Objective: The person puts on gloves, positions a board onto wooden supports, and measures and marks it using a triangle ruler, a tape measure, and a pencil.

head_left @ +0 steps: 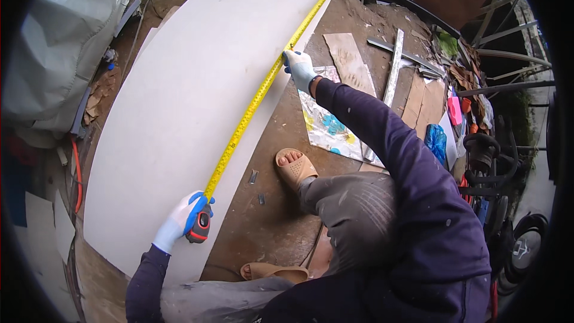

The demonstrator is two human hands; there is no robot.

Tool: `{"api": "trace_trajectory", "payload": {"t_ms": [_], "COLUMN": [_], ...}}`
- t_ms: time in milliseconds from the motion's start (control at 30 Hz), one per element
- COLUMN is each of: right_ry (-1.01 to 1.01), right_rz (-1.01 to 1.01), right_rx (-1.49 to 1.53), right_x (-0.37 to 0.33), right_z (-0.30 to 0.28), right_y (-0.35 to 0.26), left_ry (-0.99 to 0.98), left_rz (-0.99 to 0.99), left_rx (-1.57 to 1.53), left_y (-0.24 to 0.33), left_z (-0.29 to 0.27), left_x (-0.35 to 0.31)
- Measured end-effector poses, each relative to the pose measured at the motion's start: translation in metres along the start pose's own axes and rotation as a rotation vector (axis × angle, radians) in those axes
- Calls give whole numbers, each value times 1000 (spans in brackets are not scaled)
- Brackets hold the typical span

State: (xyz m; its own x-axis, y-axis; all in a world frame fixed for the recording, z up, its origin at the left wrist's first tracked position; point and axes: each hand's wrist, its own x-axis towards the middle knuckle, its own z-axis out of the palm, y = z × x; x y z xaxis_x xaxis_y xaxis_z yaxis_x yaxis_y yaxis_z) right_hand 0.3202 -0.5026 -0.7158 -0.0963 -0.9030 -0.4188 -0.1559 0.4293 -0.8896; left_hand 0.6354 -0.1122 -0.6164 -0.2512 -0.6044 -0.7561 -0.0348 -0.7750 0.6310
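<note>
A large white sheet lies in front of me. Along its right part runs the yellow blade of a tape measure, drawn out from near me to the far edge. My left hand, in a white and blue glove, is wrapped round the grey and red tape measure case near the sheet's near end. Farther up the blade, my gloved right hand is closed, its fingertips at the blade's right edge. A tiny dark spot shows at those fingertips; whether they pinch a small thing I cannot make out.
Right of the sheet lie a patterned plastic sheet, a board offcut and metal strips. Two small metal pieces lie by my sandalled foot. A grey cover hangs over something at far left.
</note>
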Motion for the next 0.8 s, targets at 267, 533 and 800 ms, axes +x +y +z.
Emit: {"api": "trace_trajectory", "payload": {"t_ms": [267,533,800], "right_ry": [17,97,51], "right_rz": [6,-43,-44], "right_rx": [2,-2,23], "right_x": [21,45,36], "right_z": [-4,-4,-11], "right_y": [17,26,40], "left_ry": [-4,-30,-2], "left_rz": [-15,27,-24], "left_rx": [-72,-151,-154], "left_y": [-10,-7,-17], "left_z": [12,21,18], "left_x": [13,35,35]}}
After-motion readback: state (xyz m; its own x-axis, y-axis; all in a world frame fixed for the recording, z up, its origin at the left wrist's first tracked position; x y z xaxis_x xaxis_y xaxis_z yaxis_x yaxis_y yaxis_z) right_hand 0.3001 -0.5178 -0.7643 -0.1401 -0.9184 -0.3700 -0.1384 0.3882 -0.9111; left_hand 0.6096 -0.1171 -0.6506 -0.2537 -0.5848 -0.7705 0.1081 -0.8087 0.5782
